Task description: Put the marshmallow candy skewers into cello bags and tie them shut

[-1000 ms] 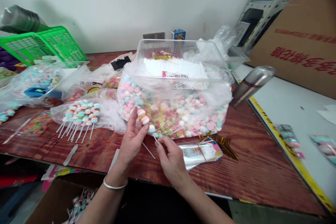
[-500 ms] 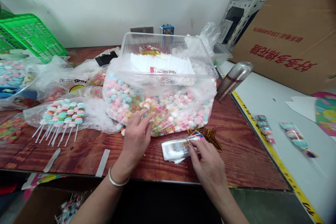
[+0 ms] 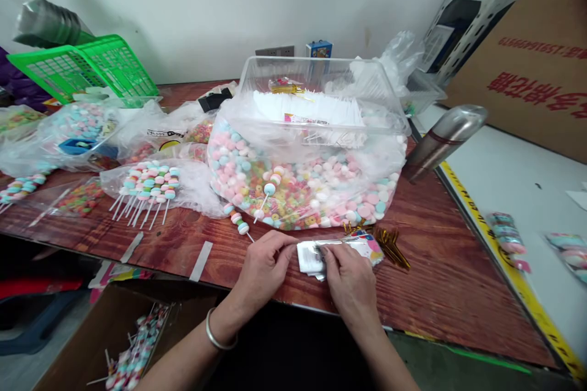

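A stack of flat printed plastic bags [image 3: 309, 261] lies near the table's front edge. My left hand [image 3: 263, 266], with a bangle at its wrist, pinches thumb and forefinger together at the left edge of the top bag. Over the middle of the stack, my right hand [image 3: 352, 281] has its thumb and fingers closed on that bag. Gold twist ties [image 3: 393, 249] lie just right of the stack. One marshmallow stick [image 3: 237, 220] rests on the table beyond my left hand; another marshmallow stick [image 3: 270, 188] lies on the big candy bag [image 3: 330, 186].
A clear tub [image 3: 389, 107] of white sticks stands behind the candy bag. Several marshmallow skewers [image 3: 153, 182] lie on plastic at left, near a green basket [image 3: 121, 67]. A steel flask [image 3: 447, 140] leans at right. Below the table, a carton [image 3: 87, 330] holds wrapped candy sticks.
My left hand has left the candy bag and come down right to the bag stack. A marshmallow stick it covered now shows. The view has swung left.
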{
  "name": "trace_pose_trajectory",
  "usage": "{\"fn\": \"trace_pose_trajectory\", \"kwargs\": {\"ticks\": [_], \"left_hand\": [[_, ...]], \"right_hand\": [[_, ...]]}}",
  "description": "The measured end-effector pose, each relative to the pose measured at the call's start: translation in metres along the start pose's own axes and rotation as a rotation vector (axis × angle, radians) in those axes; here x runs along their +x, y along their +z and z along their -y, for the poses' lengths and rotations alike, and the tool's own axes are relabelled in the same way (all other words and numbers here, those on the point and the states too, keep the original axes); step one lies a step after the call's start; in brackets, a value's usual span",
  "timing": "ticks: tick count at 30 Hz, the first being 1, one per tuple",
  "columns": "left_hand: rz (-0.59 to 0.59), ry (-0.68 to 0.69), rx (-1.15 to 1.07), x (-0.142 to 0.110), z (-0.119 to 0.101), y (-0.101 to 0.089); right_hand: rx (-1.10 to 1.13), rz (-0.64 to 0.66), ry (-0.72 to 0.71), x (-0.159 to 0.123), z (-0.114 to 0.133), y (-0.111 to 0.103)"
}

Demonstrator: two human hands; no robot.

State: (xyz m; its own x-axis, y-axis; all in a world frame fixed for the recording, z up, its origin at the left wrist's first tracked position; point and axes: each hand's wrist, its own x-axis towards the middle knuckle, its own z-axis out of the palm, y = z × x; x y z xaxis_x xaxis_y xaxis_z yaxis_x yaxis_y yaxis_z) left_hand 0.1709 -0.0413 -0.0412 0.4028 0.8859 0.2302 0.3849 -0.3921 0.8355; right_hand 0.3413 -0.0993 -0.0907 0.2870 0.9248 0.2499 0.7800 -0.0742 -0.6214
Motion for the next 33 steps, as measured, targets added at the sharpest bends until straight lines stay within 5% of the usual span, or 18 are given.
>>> {"fn": "trace_pose_trajectory", "kwargs": {"ticks": [8,14,19,26,29,33], "left_hand": [[0.195,-0.351,-0.267,0.001,-0.002,0.031],[0.23,-0.049,0.084,0.012,-0.017,0.061],[0.236,-0.062,0.103,0.017,-0.024,0.085],[0.177,-0.146,-0.27,0.017,-0.014,0.084],[0.238,-0.226,-0.575,0.018,-0.011,0.079],[0.232,-0.42,-1.056,0.018,-0.007,0.076]], "right_hand": [[0.311,-0.078,0.145,0.003,-0.003,-0.011],[0.515,-0.108,0.206,0.008,-0.007,-0.022],[0.522,-0.086,0.152,0.002,-0.009,-0.028],[0.217,-0.16,0.031,-0.019,-0.029,-0.023],[-0.037,-0.147,-0.087,-0.023,-0.035,-0.019],[-0.078,-0.161,-0.097,-0.021,-0.034,-0.017]]}}
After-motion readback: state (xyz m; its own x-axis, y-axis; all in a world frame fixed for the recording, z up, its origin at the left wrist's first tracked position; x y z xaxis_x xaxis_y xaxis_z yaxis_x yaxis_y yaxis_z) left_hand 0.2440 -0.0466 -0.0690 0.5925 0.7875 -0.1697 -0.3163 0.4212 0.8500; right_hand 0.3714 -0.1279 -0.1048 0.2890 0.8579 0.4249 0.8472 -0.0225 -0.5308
